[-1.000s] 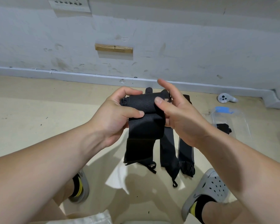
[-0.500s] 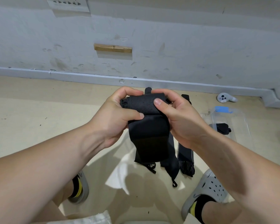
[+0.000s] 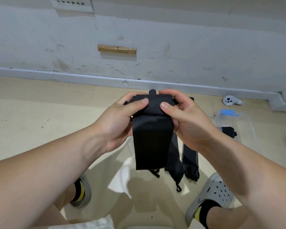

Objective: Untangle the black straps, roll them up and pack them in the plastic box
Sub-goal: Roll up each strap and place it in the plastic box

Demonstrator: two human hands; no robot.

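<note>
A wide black strap (image 3: 151, 138) is held up in the middle of the view, its top part wound into a roll and its free end hanging down. My left hand (image 3: 120, 118) grips the roll's left side, thumb on its front. My right hand (image 3: 186, 119) grips the right side the same way. Two more black straps (image 3: 189, 161) lie on the floor behind it, one with striped edges. The clear plastic box (image 3: 248, 124) with a blue clip sits on the floor at right, with a rolled black strap (image 3: 229, 131) inside.
A white game controller (image 3: 229, 101) lies by the skirting board at the back right. A white sheet of paper (image 3: 122, 179) lies on the floor between my feet in grey clogs (image 3: 213, 194). The wall stands close ahead.
The roll has grown and the hanging end has become shorter. My right hand's fingers have closed back over the top of the roll.
</note>
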